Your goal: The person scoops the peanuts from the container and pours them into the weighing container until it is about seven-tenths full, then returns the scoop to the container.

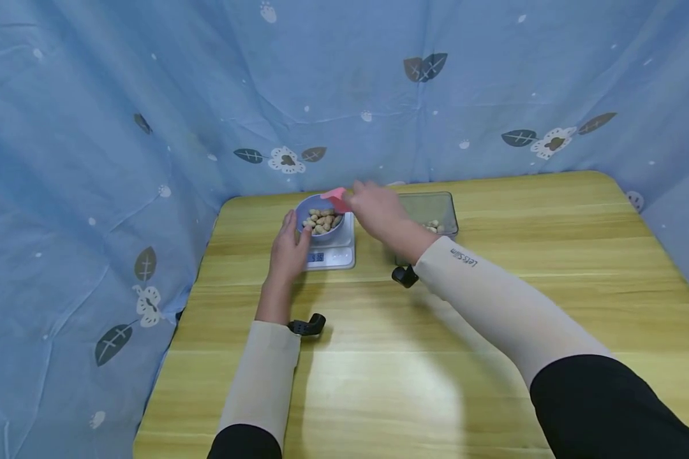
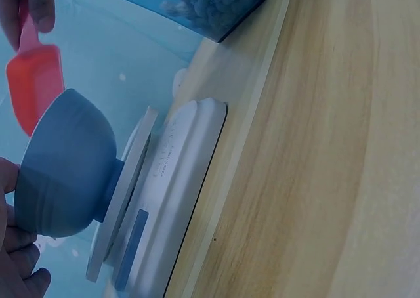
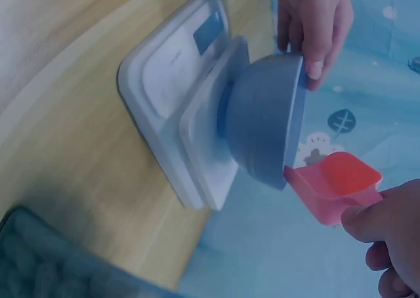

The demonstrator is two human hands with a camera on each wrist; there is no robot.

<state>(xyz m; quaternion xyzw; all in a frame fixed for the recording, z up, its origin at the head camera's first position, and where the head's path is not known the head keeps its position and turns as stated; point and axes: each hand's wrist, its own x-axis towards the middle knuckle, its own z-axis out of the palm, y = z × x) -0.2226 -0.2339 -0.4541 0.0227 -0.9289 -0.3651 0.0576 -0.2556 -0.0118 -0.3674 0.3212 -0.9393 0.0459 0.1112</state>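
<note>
A blue bowl (image 1: 319,218) of peanuts stands on a white kitchen scale (image 1: 337,254) near the table's far left. My left hand (image 1: 295,233) grips the bowl's left rim, the thumb over the edge (image 3: 315,65). My right hand (image 1: 358,194) pinches the handle of a pink scoop (image 1: 335,198) whose mouth touches the bowl's far rim. In the right wrist view the scoop (image 3: 335,183) looks empty beside the bowl (image 3: 262,121). The left wrist view shows the bowl (image 2: 65,167) on the scale (image 2: 164,193) with the scoop (image 2: 36,81) above it.
A clear plastic box (image 1: 430,217) holding some peanuts sits just right of the scale, partly behind my right forearm. The wooden table (image 1: 494,319) is ringed by blue patterned cloth (image 1: 149,95) at the back and both sides.
</note>
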